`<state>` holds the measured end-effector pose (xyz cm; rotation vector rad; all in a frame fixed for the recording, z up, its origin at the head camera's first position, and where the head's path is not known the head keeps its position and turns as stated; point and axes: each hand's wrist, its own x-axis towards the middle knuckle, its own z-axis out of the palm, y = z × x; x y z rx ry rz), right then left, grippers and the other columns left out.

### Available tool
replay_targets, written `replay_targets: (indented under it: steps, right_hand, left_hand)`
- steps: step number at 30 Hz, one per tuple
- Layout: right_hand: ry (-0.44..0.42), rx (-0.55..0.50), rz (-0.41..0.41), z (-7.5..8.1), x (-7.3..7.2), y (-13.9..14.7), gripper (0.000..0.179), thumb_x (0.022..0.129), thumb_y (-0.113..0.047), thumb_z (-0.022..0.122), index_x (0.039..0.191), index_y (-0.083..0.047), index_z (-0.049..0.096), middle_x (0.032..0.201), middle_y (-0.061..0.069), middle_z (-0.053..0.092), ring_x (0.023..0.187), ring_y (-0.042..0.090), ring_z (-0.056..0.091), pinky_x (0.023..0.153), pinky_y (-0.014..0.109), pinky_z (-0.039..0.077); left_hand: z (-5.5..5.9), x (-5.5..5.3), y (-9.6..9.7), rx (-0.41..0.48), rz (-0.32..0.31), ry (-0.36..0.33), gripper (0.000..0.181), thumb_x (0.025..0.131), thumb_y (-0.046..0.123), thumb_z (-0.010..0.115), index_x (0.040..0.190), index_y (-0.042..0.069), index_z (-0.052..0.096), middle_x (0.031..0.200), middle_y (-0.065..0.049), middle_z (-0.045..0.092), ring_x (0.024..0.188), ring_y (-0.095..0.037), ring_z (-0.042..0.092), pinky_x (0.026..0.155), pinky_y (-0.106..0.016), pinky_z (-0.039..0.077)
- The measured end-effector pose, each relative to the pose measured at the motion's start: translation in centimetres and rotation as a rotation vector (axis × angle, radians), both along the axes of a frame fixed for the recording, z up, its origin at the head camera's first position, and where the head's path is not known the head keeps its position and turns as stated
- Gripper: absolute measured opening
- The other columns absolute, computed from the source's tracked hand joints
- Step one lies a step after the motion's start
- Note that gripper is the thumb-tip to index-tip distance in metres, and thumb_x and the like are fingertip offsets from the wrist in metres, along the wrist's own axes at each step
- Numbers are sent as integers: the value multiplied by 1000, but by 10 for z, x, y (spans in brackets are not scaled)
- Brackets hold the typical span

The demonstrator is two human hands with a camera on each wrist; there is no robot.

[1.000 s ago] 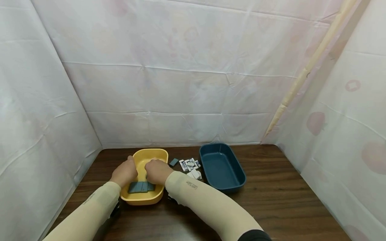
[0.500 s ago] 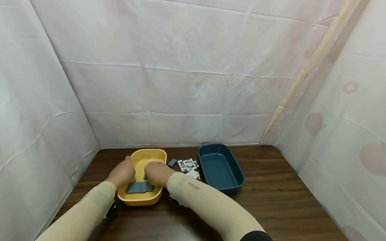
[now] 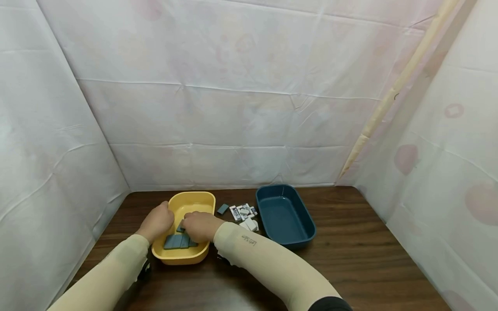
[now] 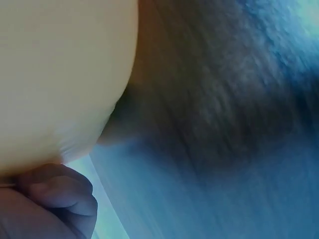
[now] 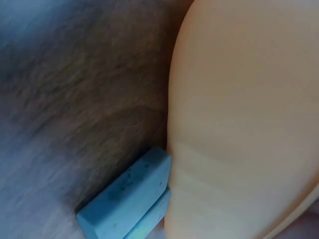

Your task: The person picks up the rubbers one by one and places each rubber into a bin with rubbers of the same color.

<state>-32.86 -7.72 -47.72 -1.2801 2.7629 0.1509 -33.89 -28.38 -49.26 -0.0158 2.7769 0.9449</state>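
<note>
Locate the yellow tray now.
In the head view, the yellow tray sits left of centre, the left hand at its left rim, the blue tray farther right.

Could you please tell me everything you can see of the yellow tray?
The yellow tray is a shallow oblong with rounded corners and a smooth rim, slightly glossy, apparently plastic. It stands upright on the left part of the dark wooden table. Flat grey-blue pieces lie on its floor towards the near end. The left hand grips its left rim; the right hand reaches in from the right, hiding part of that side.
</note>
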Motion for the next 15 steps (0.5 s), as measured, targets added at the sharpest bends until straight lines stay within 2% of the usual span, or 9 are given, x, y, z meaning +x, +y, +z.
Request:
replay_targets:
  steps: [3, 5, 10, 15]
  right_hand:
    - [4, 34, 15, -1, 1, -4, 29, 119, -21, 57, 136, -33, 77, 126, -9, 70, 105, 8, 64, 91, 24, 52]
    - [12, 59, 27, -1, 2, -7, 31, 119, -22, 56, 141, -34, 75, 132, -10, 69, 111, 8, 65, 95, 24, 54]
    - [35, 88, 62, -1, 6, -13, 38, 122, -25, 51, 153, -37, 69, 146, -13, 66, 125, 8, 64, 107, 25, 54]
    - [58, 110, 83, -1, 10, -15, 39, 123, -27, 50, 156, -38, 67, 148, -15, 65, 126, 7, 63, 110, 23, 53]
  left_hand:
    - [-2, 0, 1, 0, 2, -9, 69, 111, 12, 23, 171, -22, 11, 89, -20, 63, 62, -24, 55, 60, -37, 53]
    - [-3, 1, 1, -24, -2, 0, 68, 111, 10, 23, 169, -24, 12, 82, -16, 61, 58, -21, 53, 58, -36, 51]
    - [-2, 0, 0, -50, 0, -6, 67, 110, 5, 26, 167, -26, 11, 76, -14, 60, 54, -19, 49, 55, -33, 49]
    - [-1, 0, 0, -40, 11, -26, 69, 108, 3, 29, 168, -25, 10, 75, -13, 60, 52, -17, 45, 54, -32, 47]
